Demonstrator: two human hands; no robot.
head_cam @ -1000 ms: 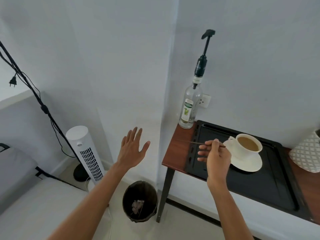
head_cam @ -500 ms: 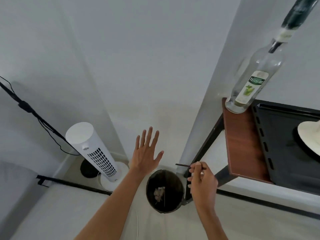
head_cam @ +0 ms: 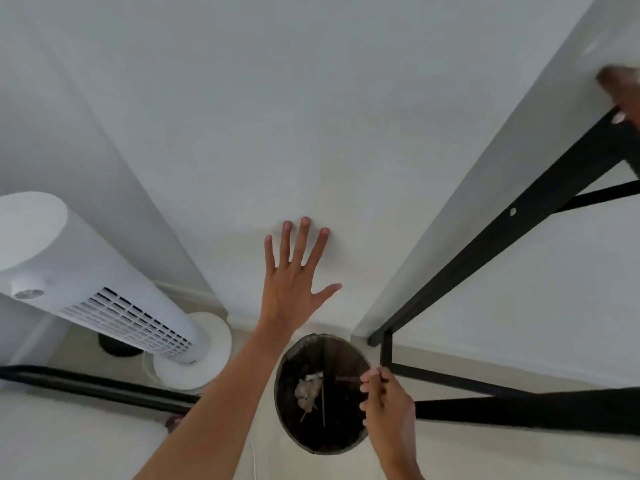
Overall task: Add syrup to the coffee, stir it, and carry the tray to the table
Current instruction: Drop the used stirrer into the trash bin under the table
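Observation:
My right hand (head_cam: pixel 386 403) pinches a thin brown stir stick (head_cam: pixel 348 378) over the right rim of a round black waste bin (head_cam: pixel 322 434) on the floor. The stick points left, above the bin's opening. Crumpled paper and thin sticks lie inside the bin. My left hand (head_cam: pixel 294 282) is open, fingers spread, raised in front of the white wall beyond the bin. The coffee cup, tray and syrup bottle are out of view; only a blurred brown corner of the side table (head_cam: pixel 620 84) shows at the top right.
The side table's black metal legs and braces (head_cam: pixel 485 251) run from the upper right down to the floor just right of the bin. A white tower fan (head_cam: pixel 104 299) stands on the left. A black bar (head_cam: pixel 86 386) crosses the floor at lower left.
My view has dropped further toward the floor, so the bottle, tray and saucer have left the frame. My right hand with the stick has moved down over the bin's rim.

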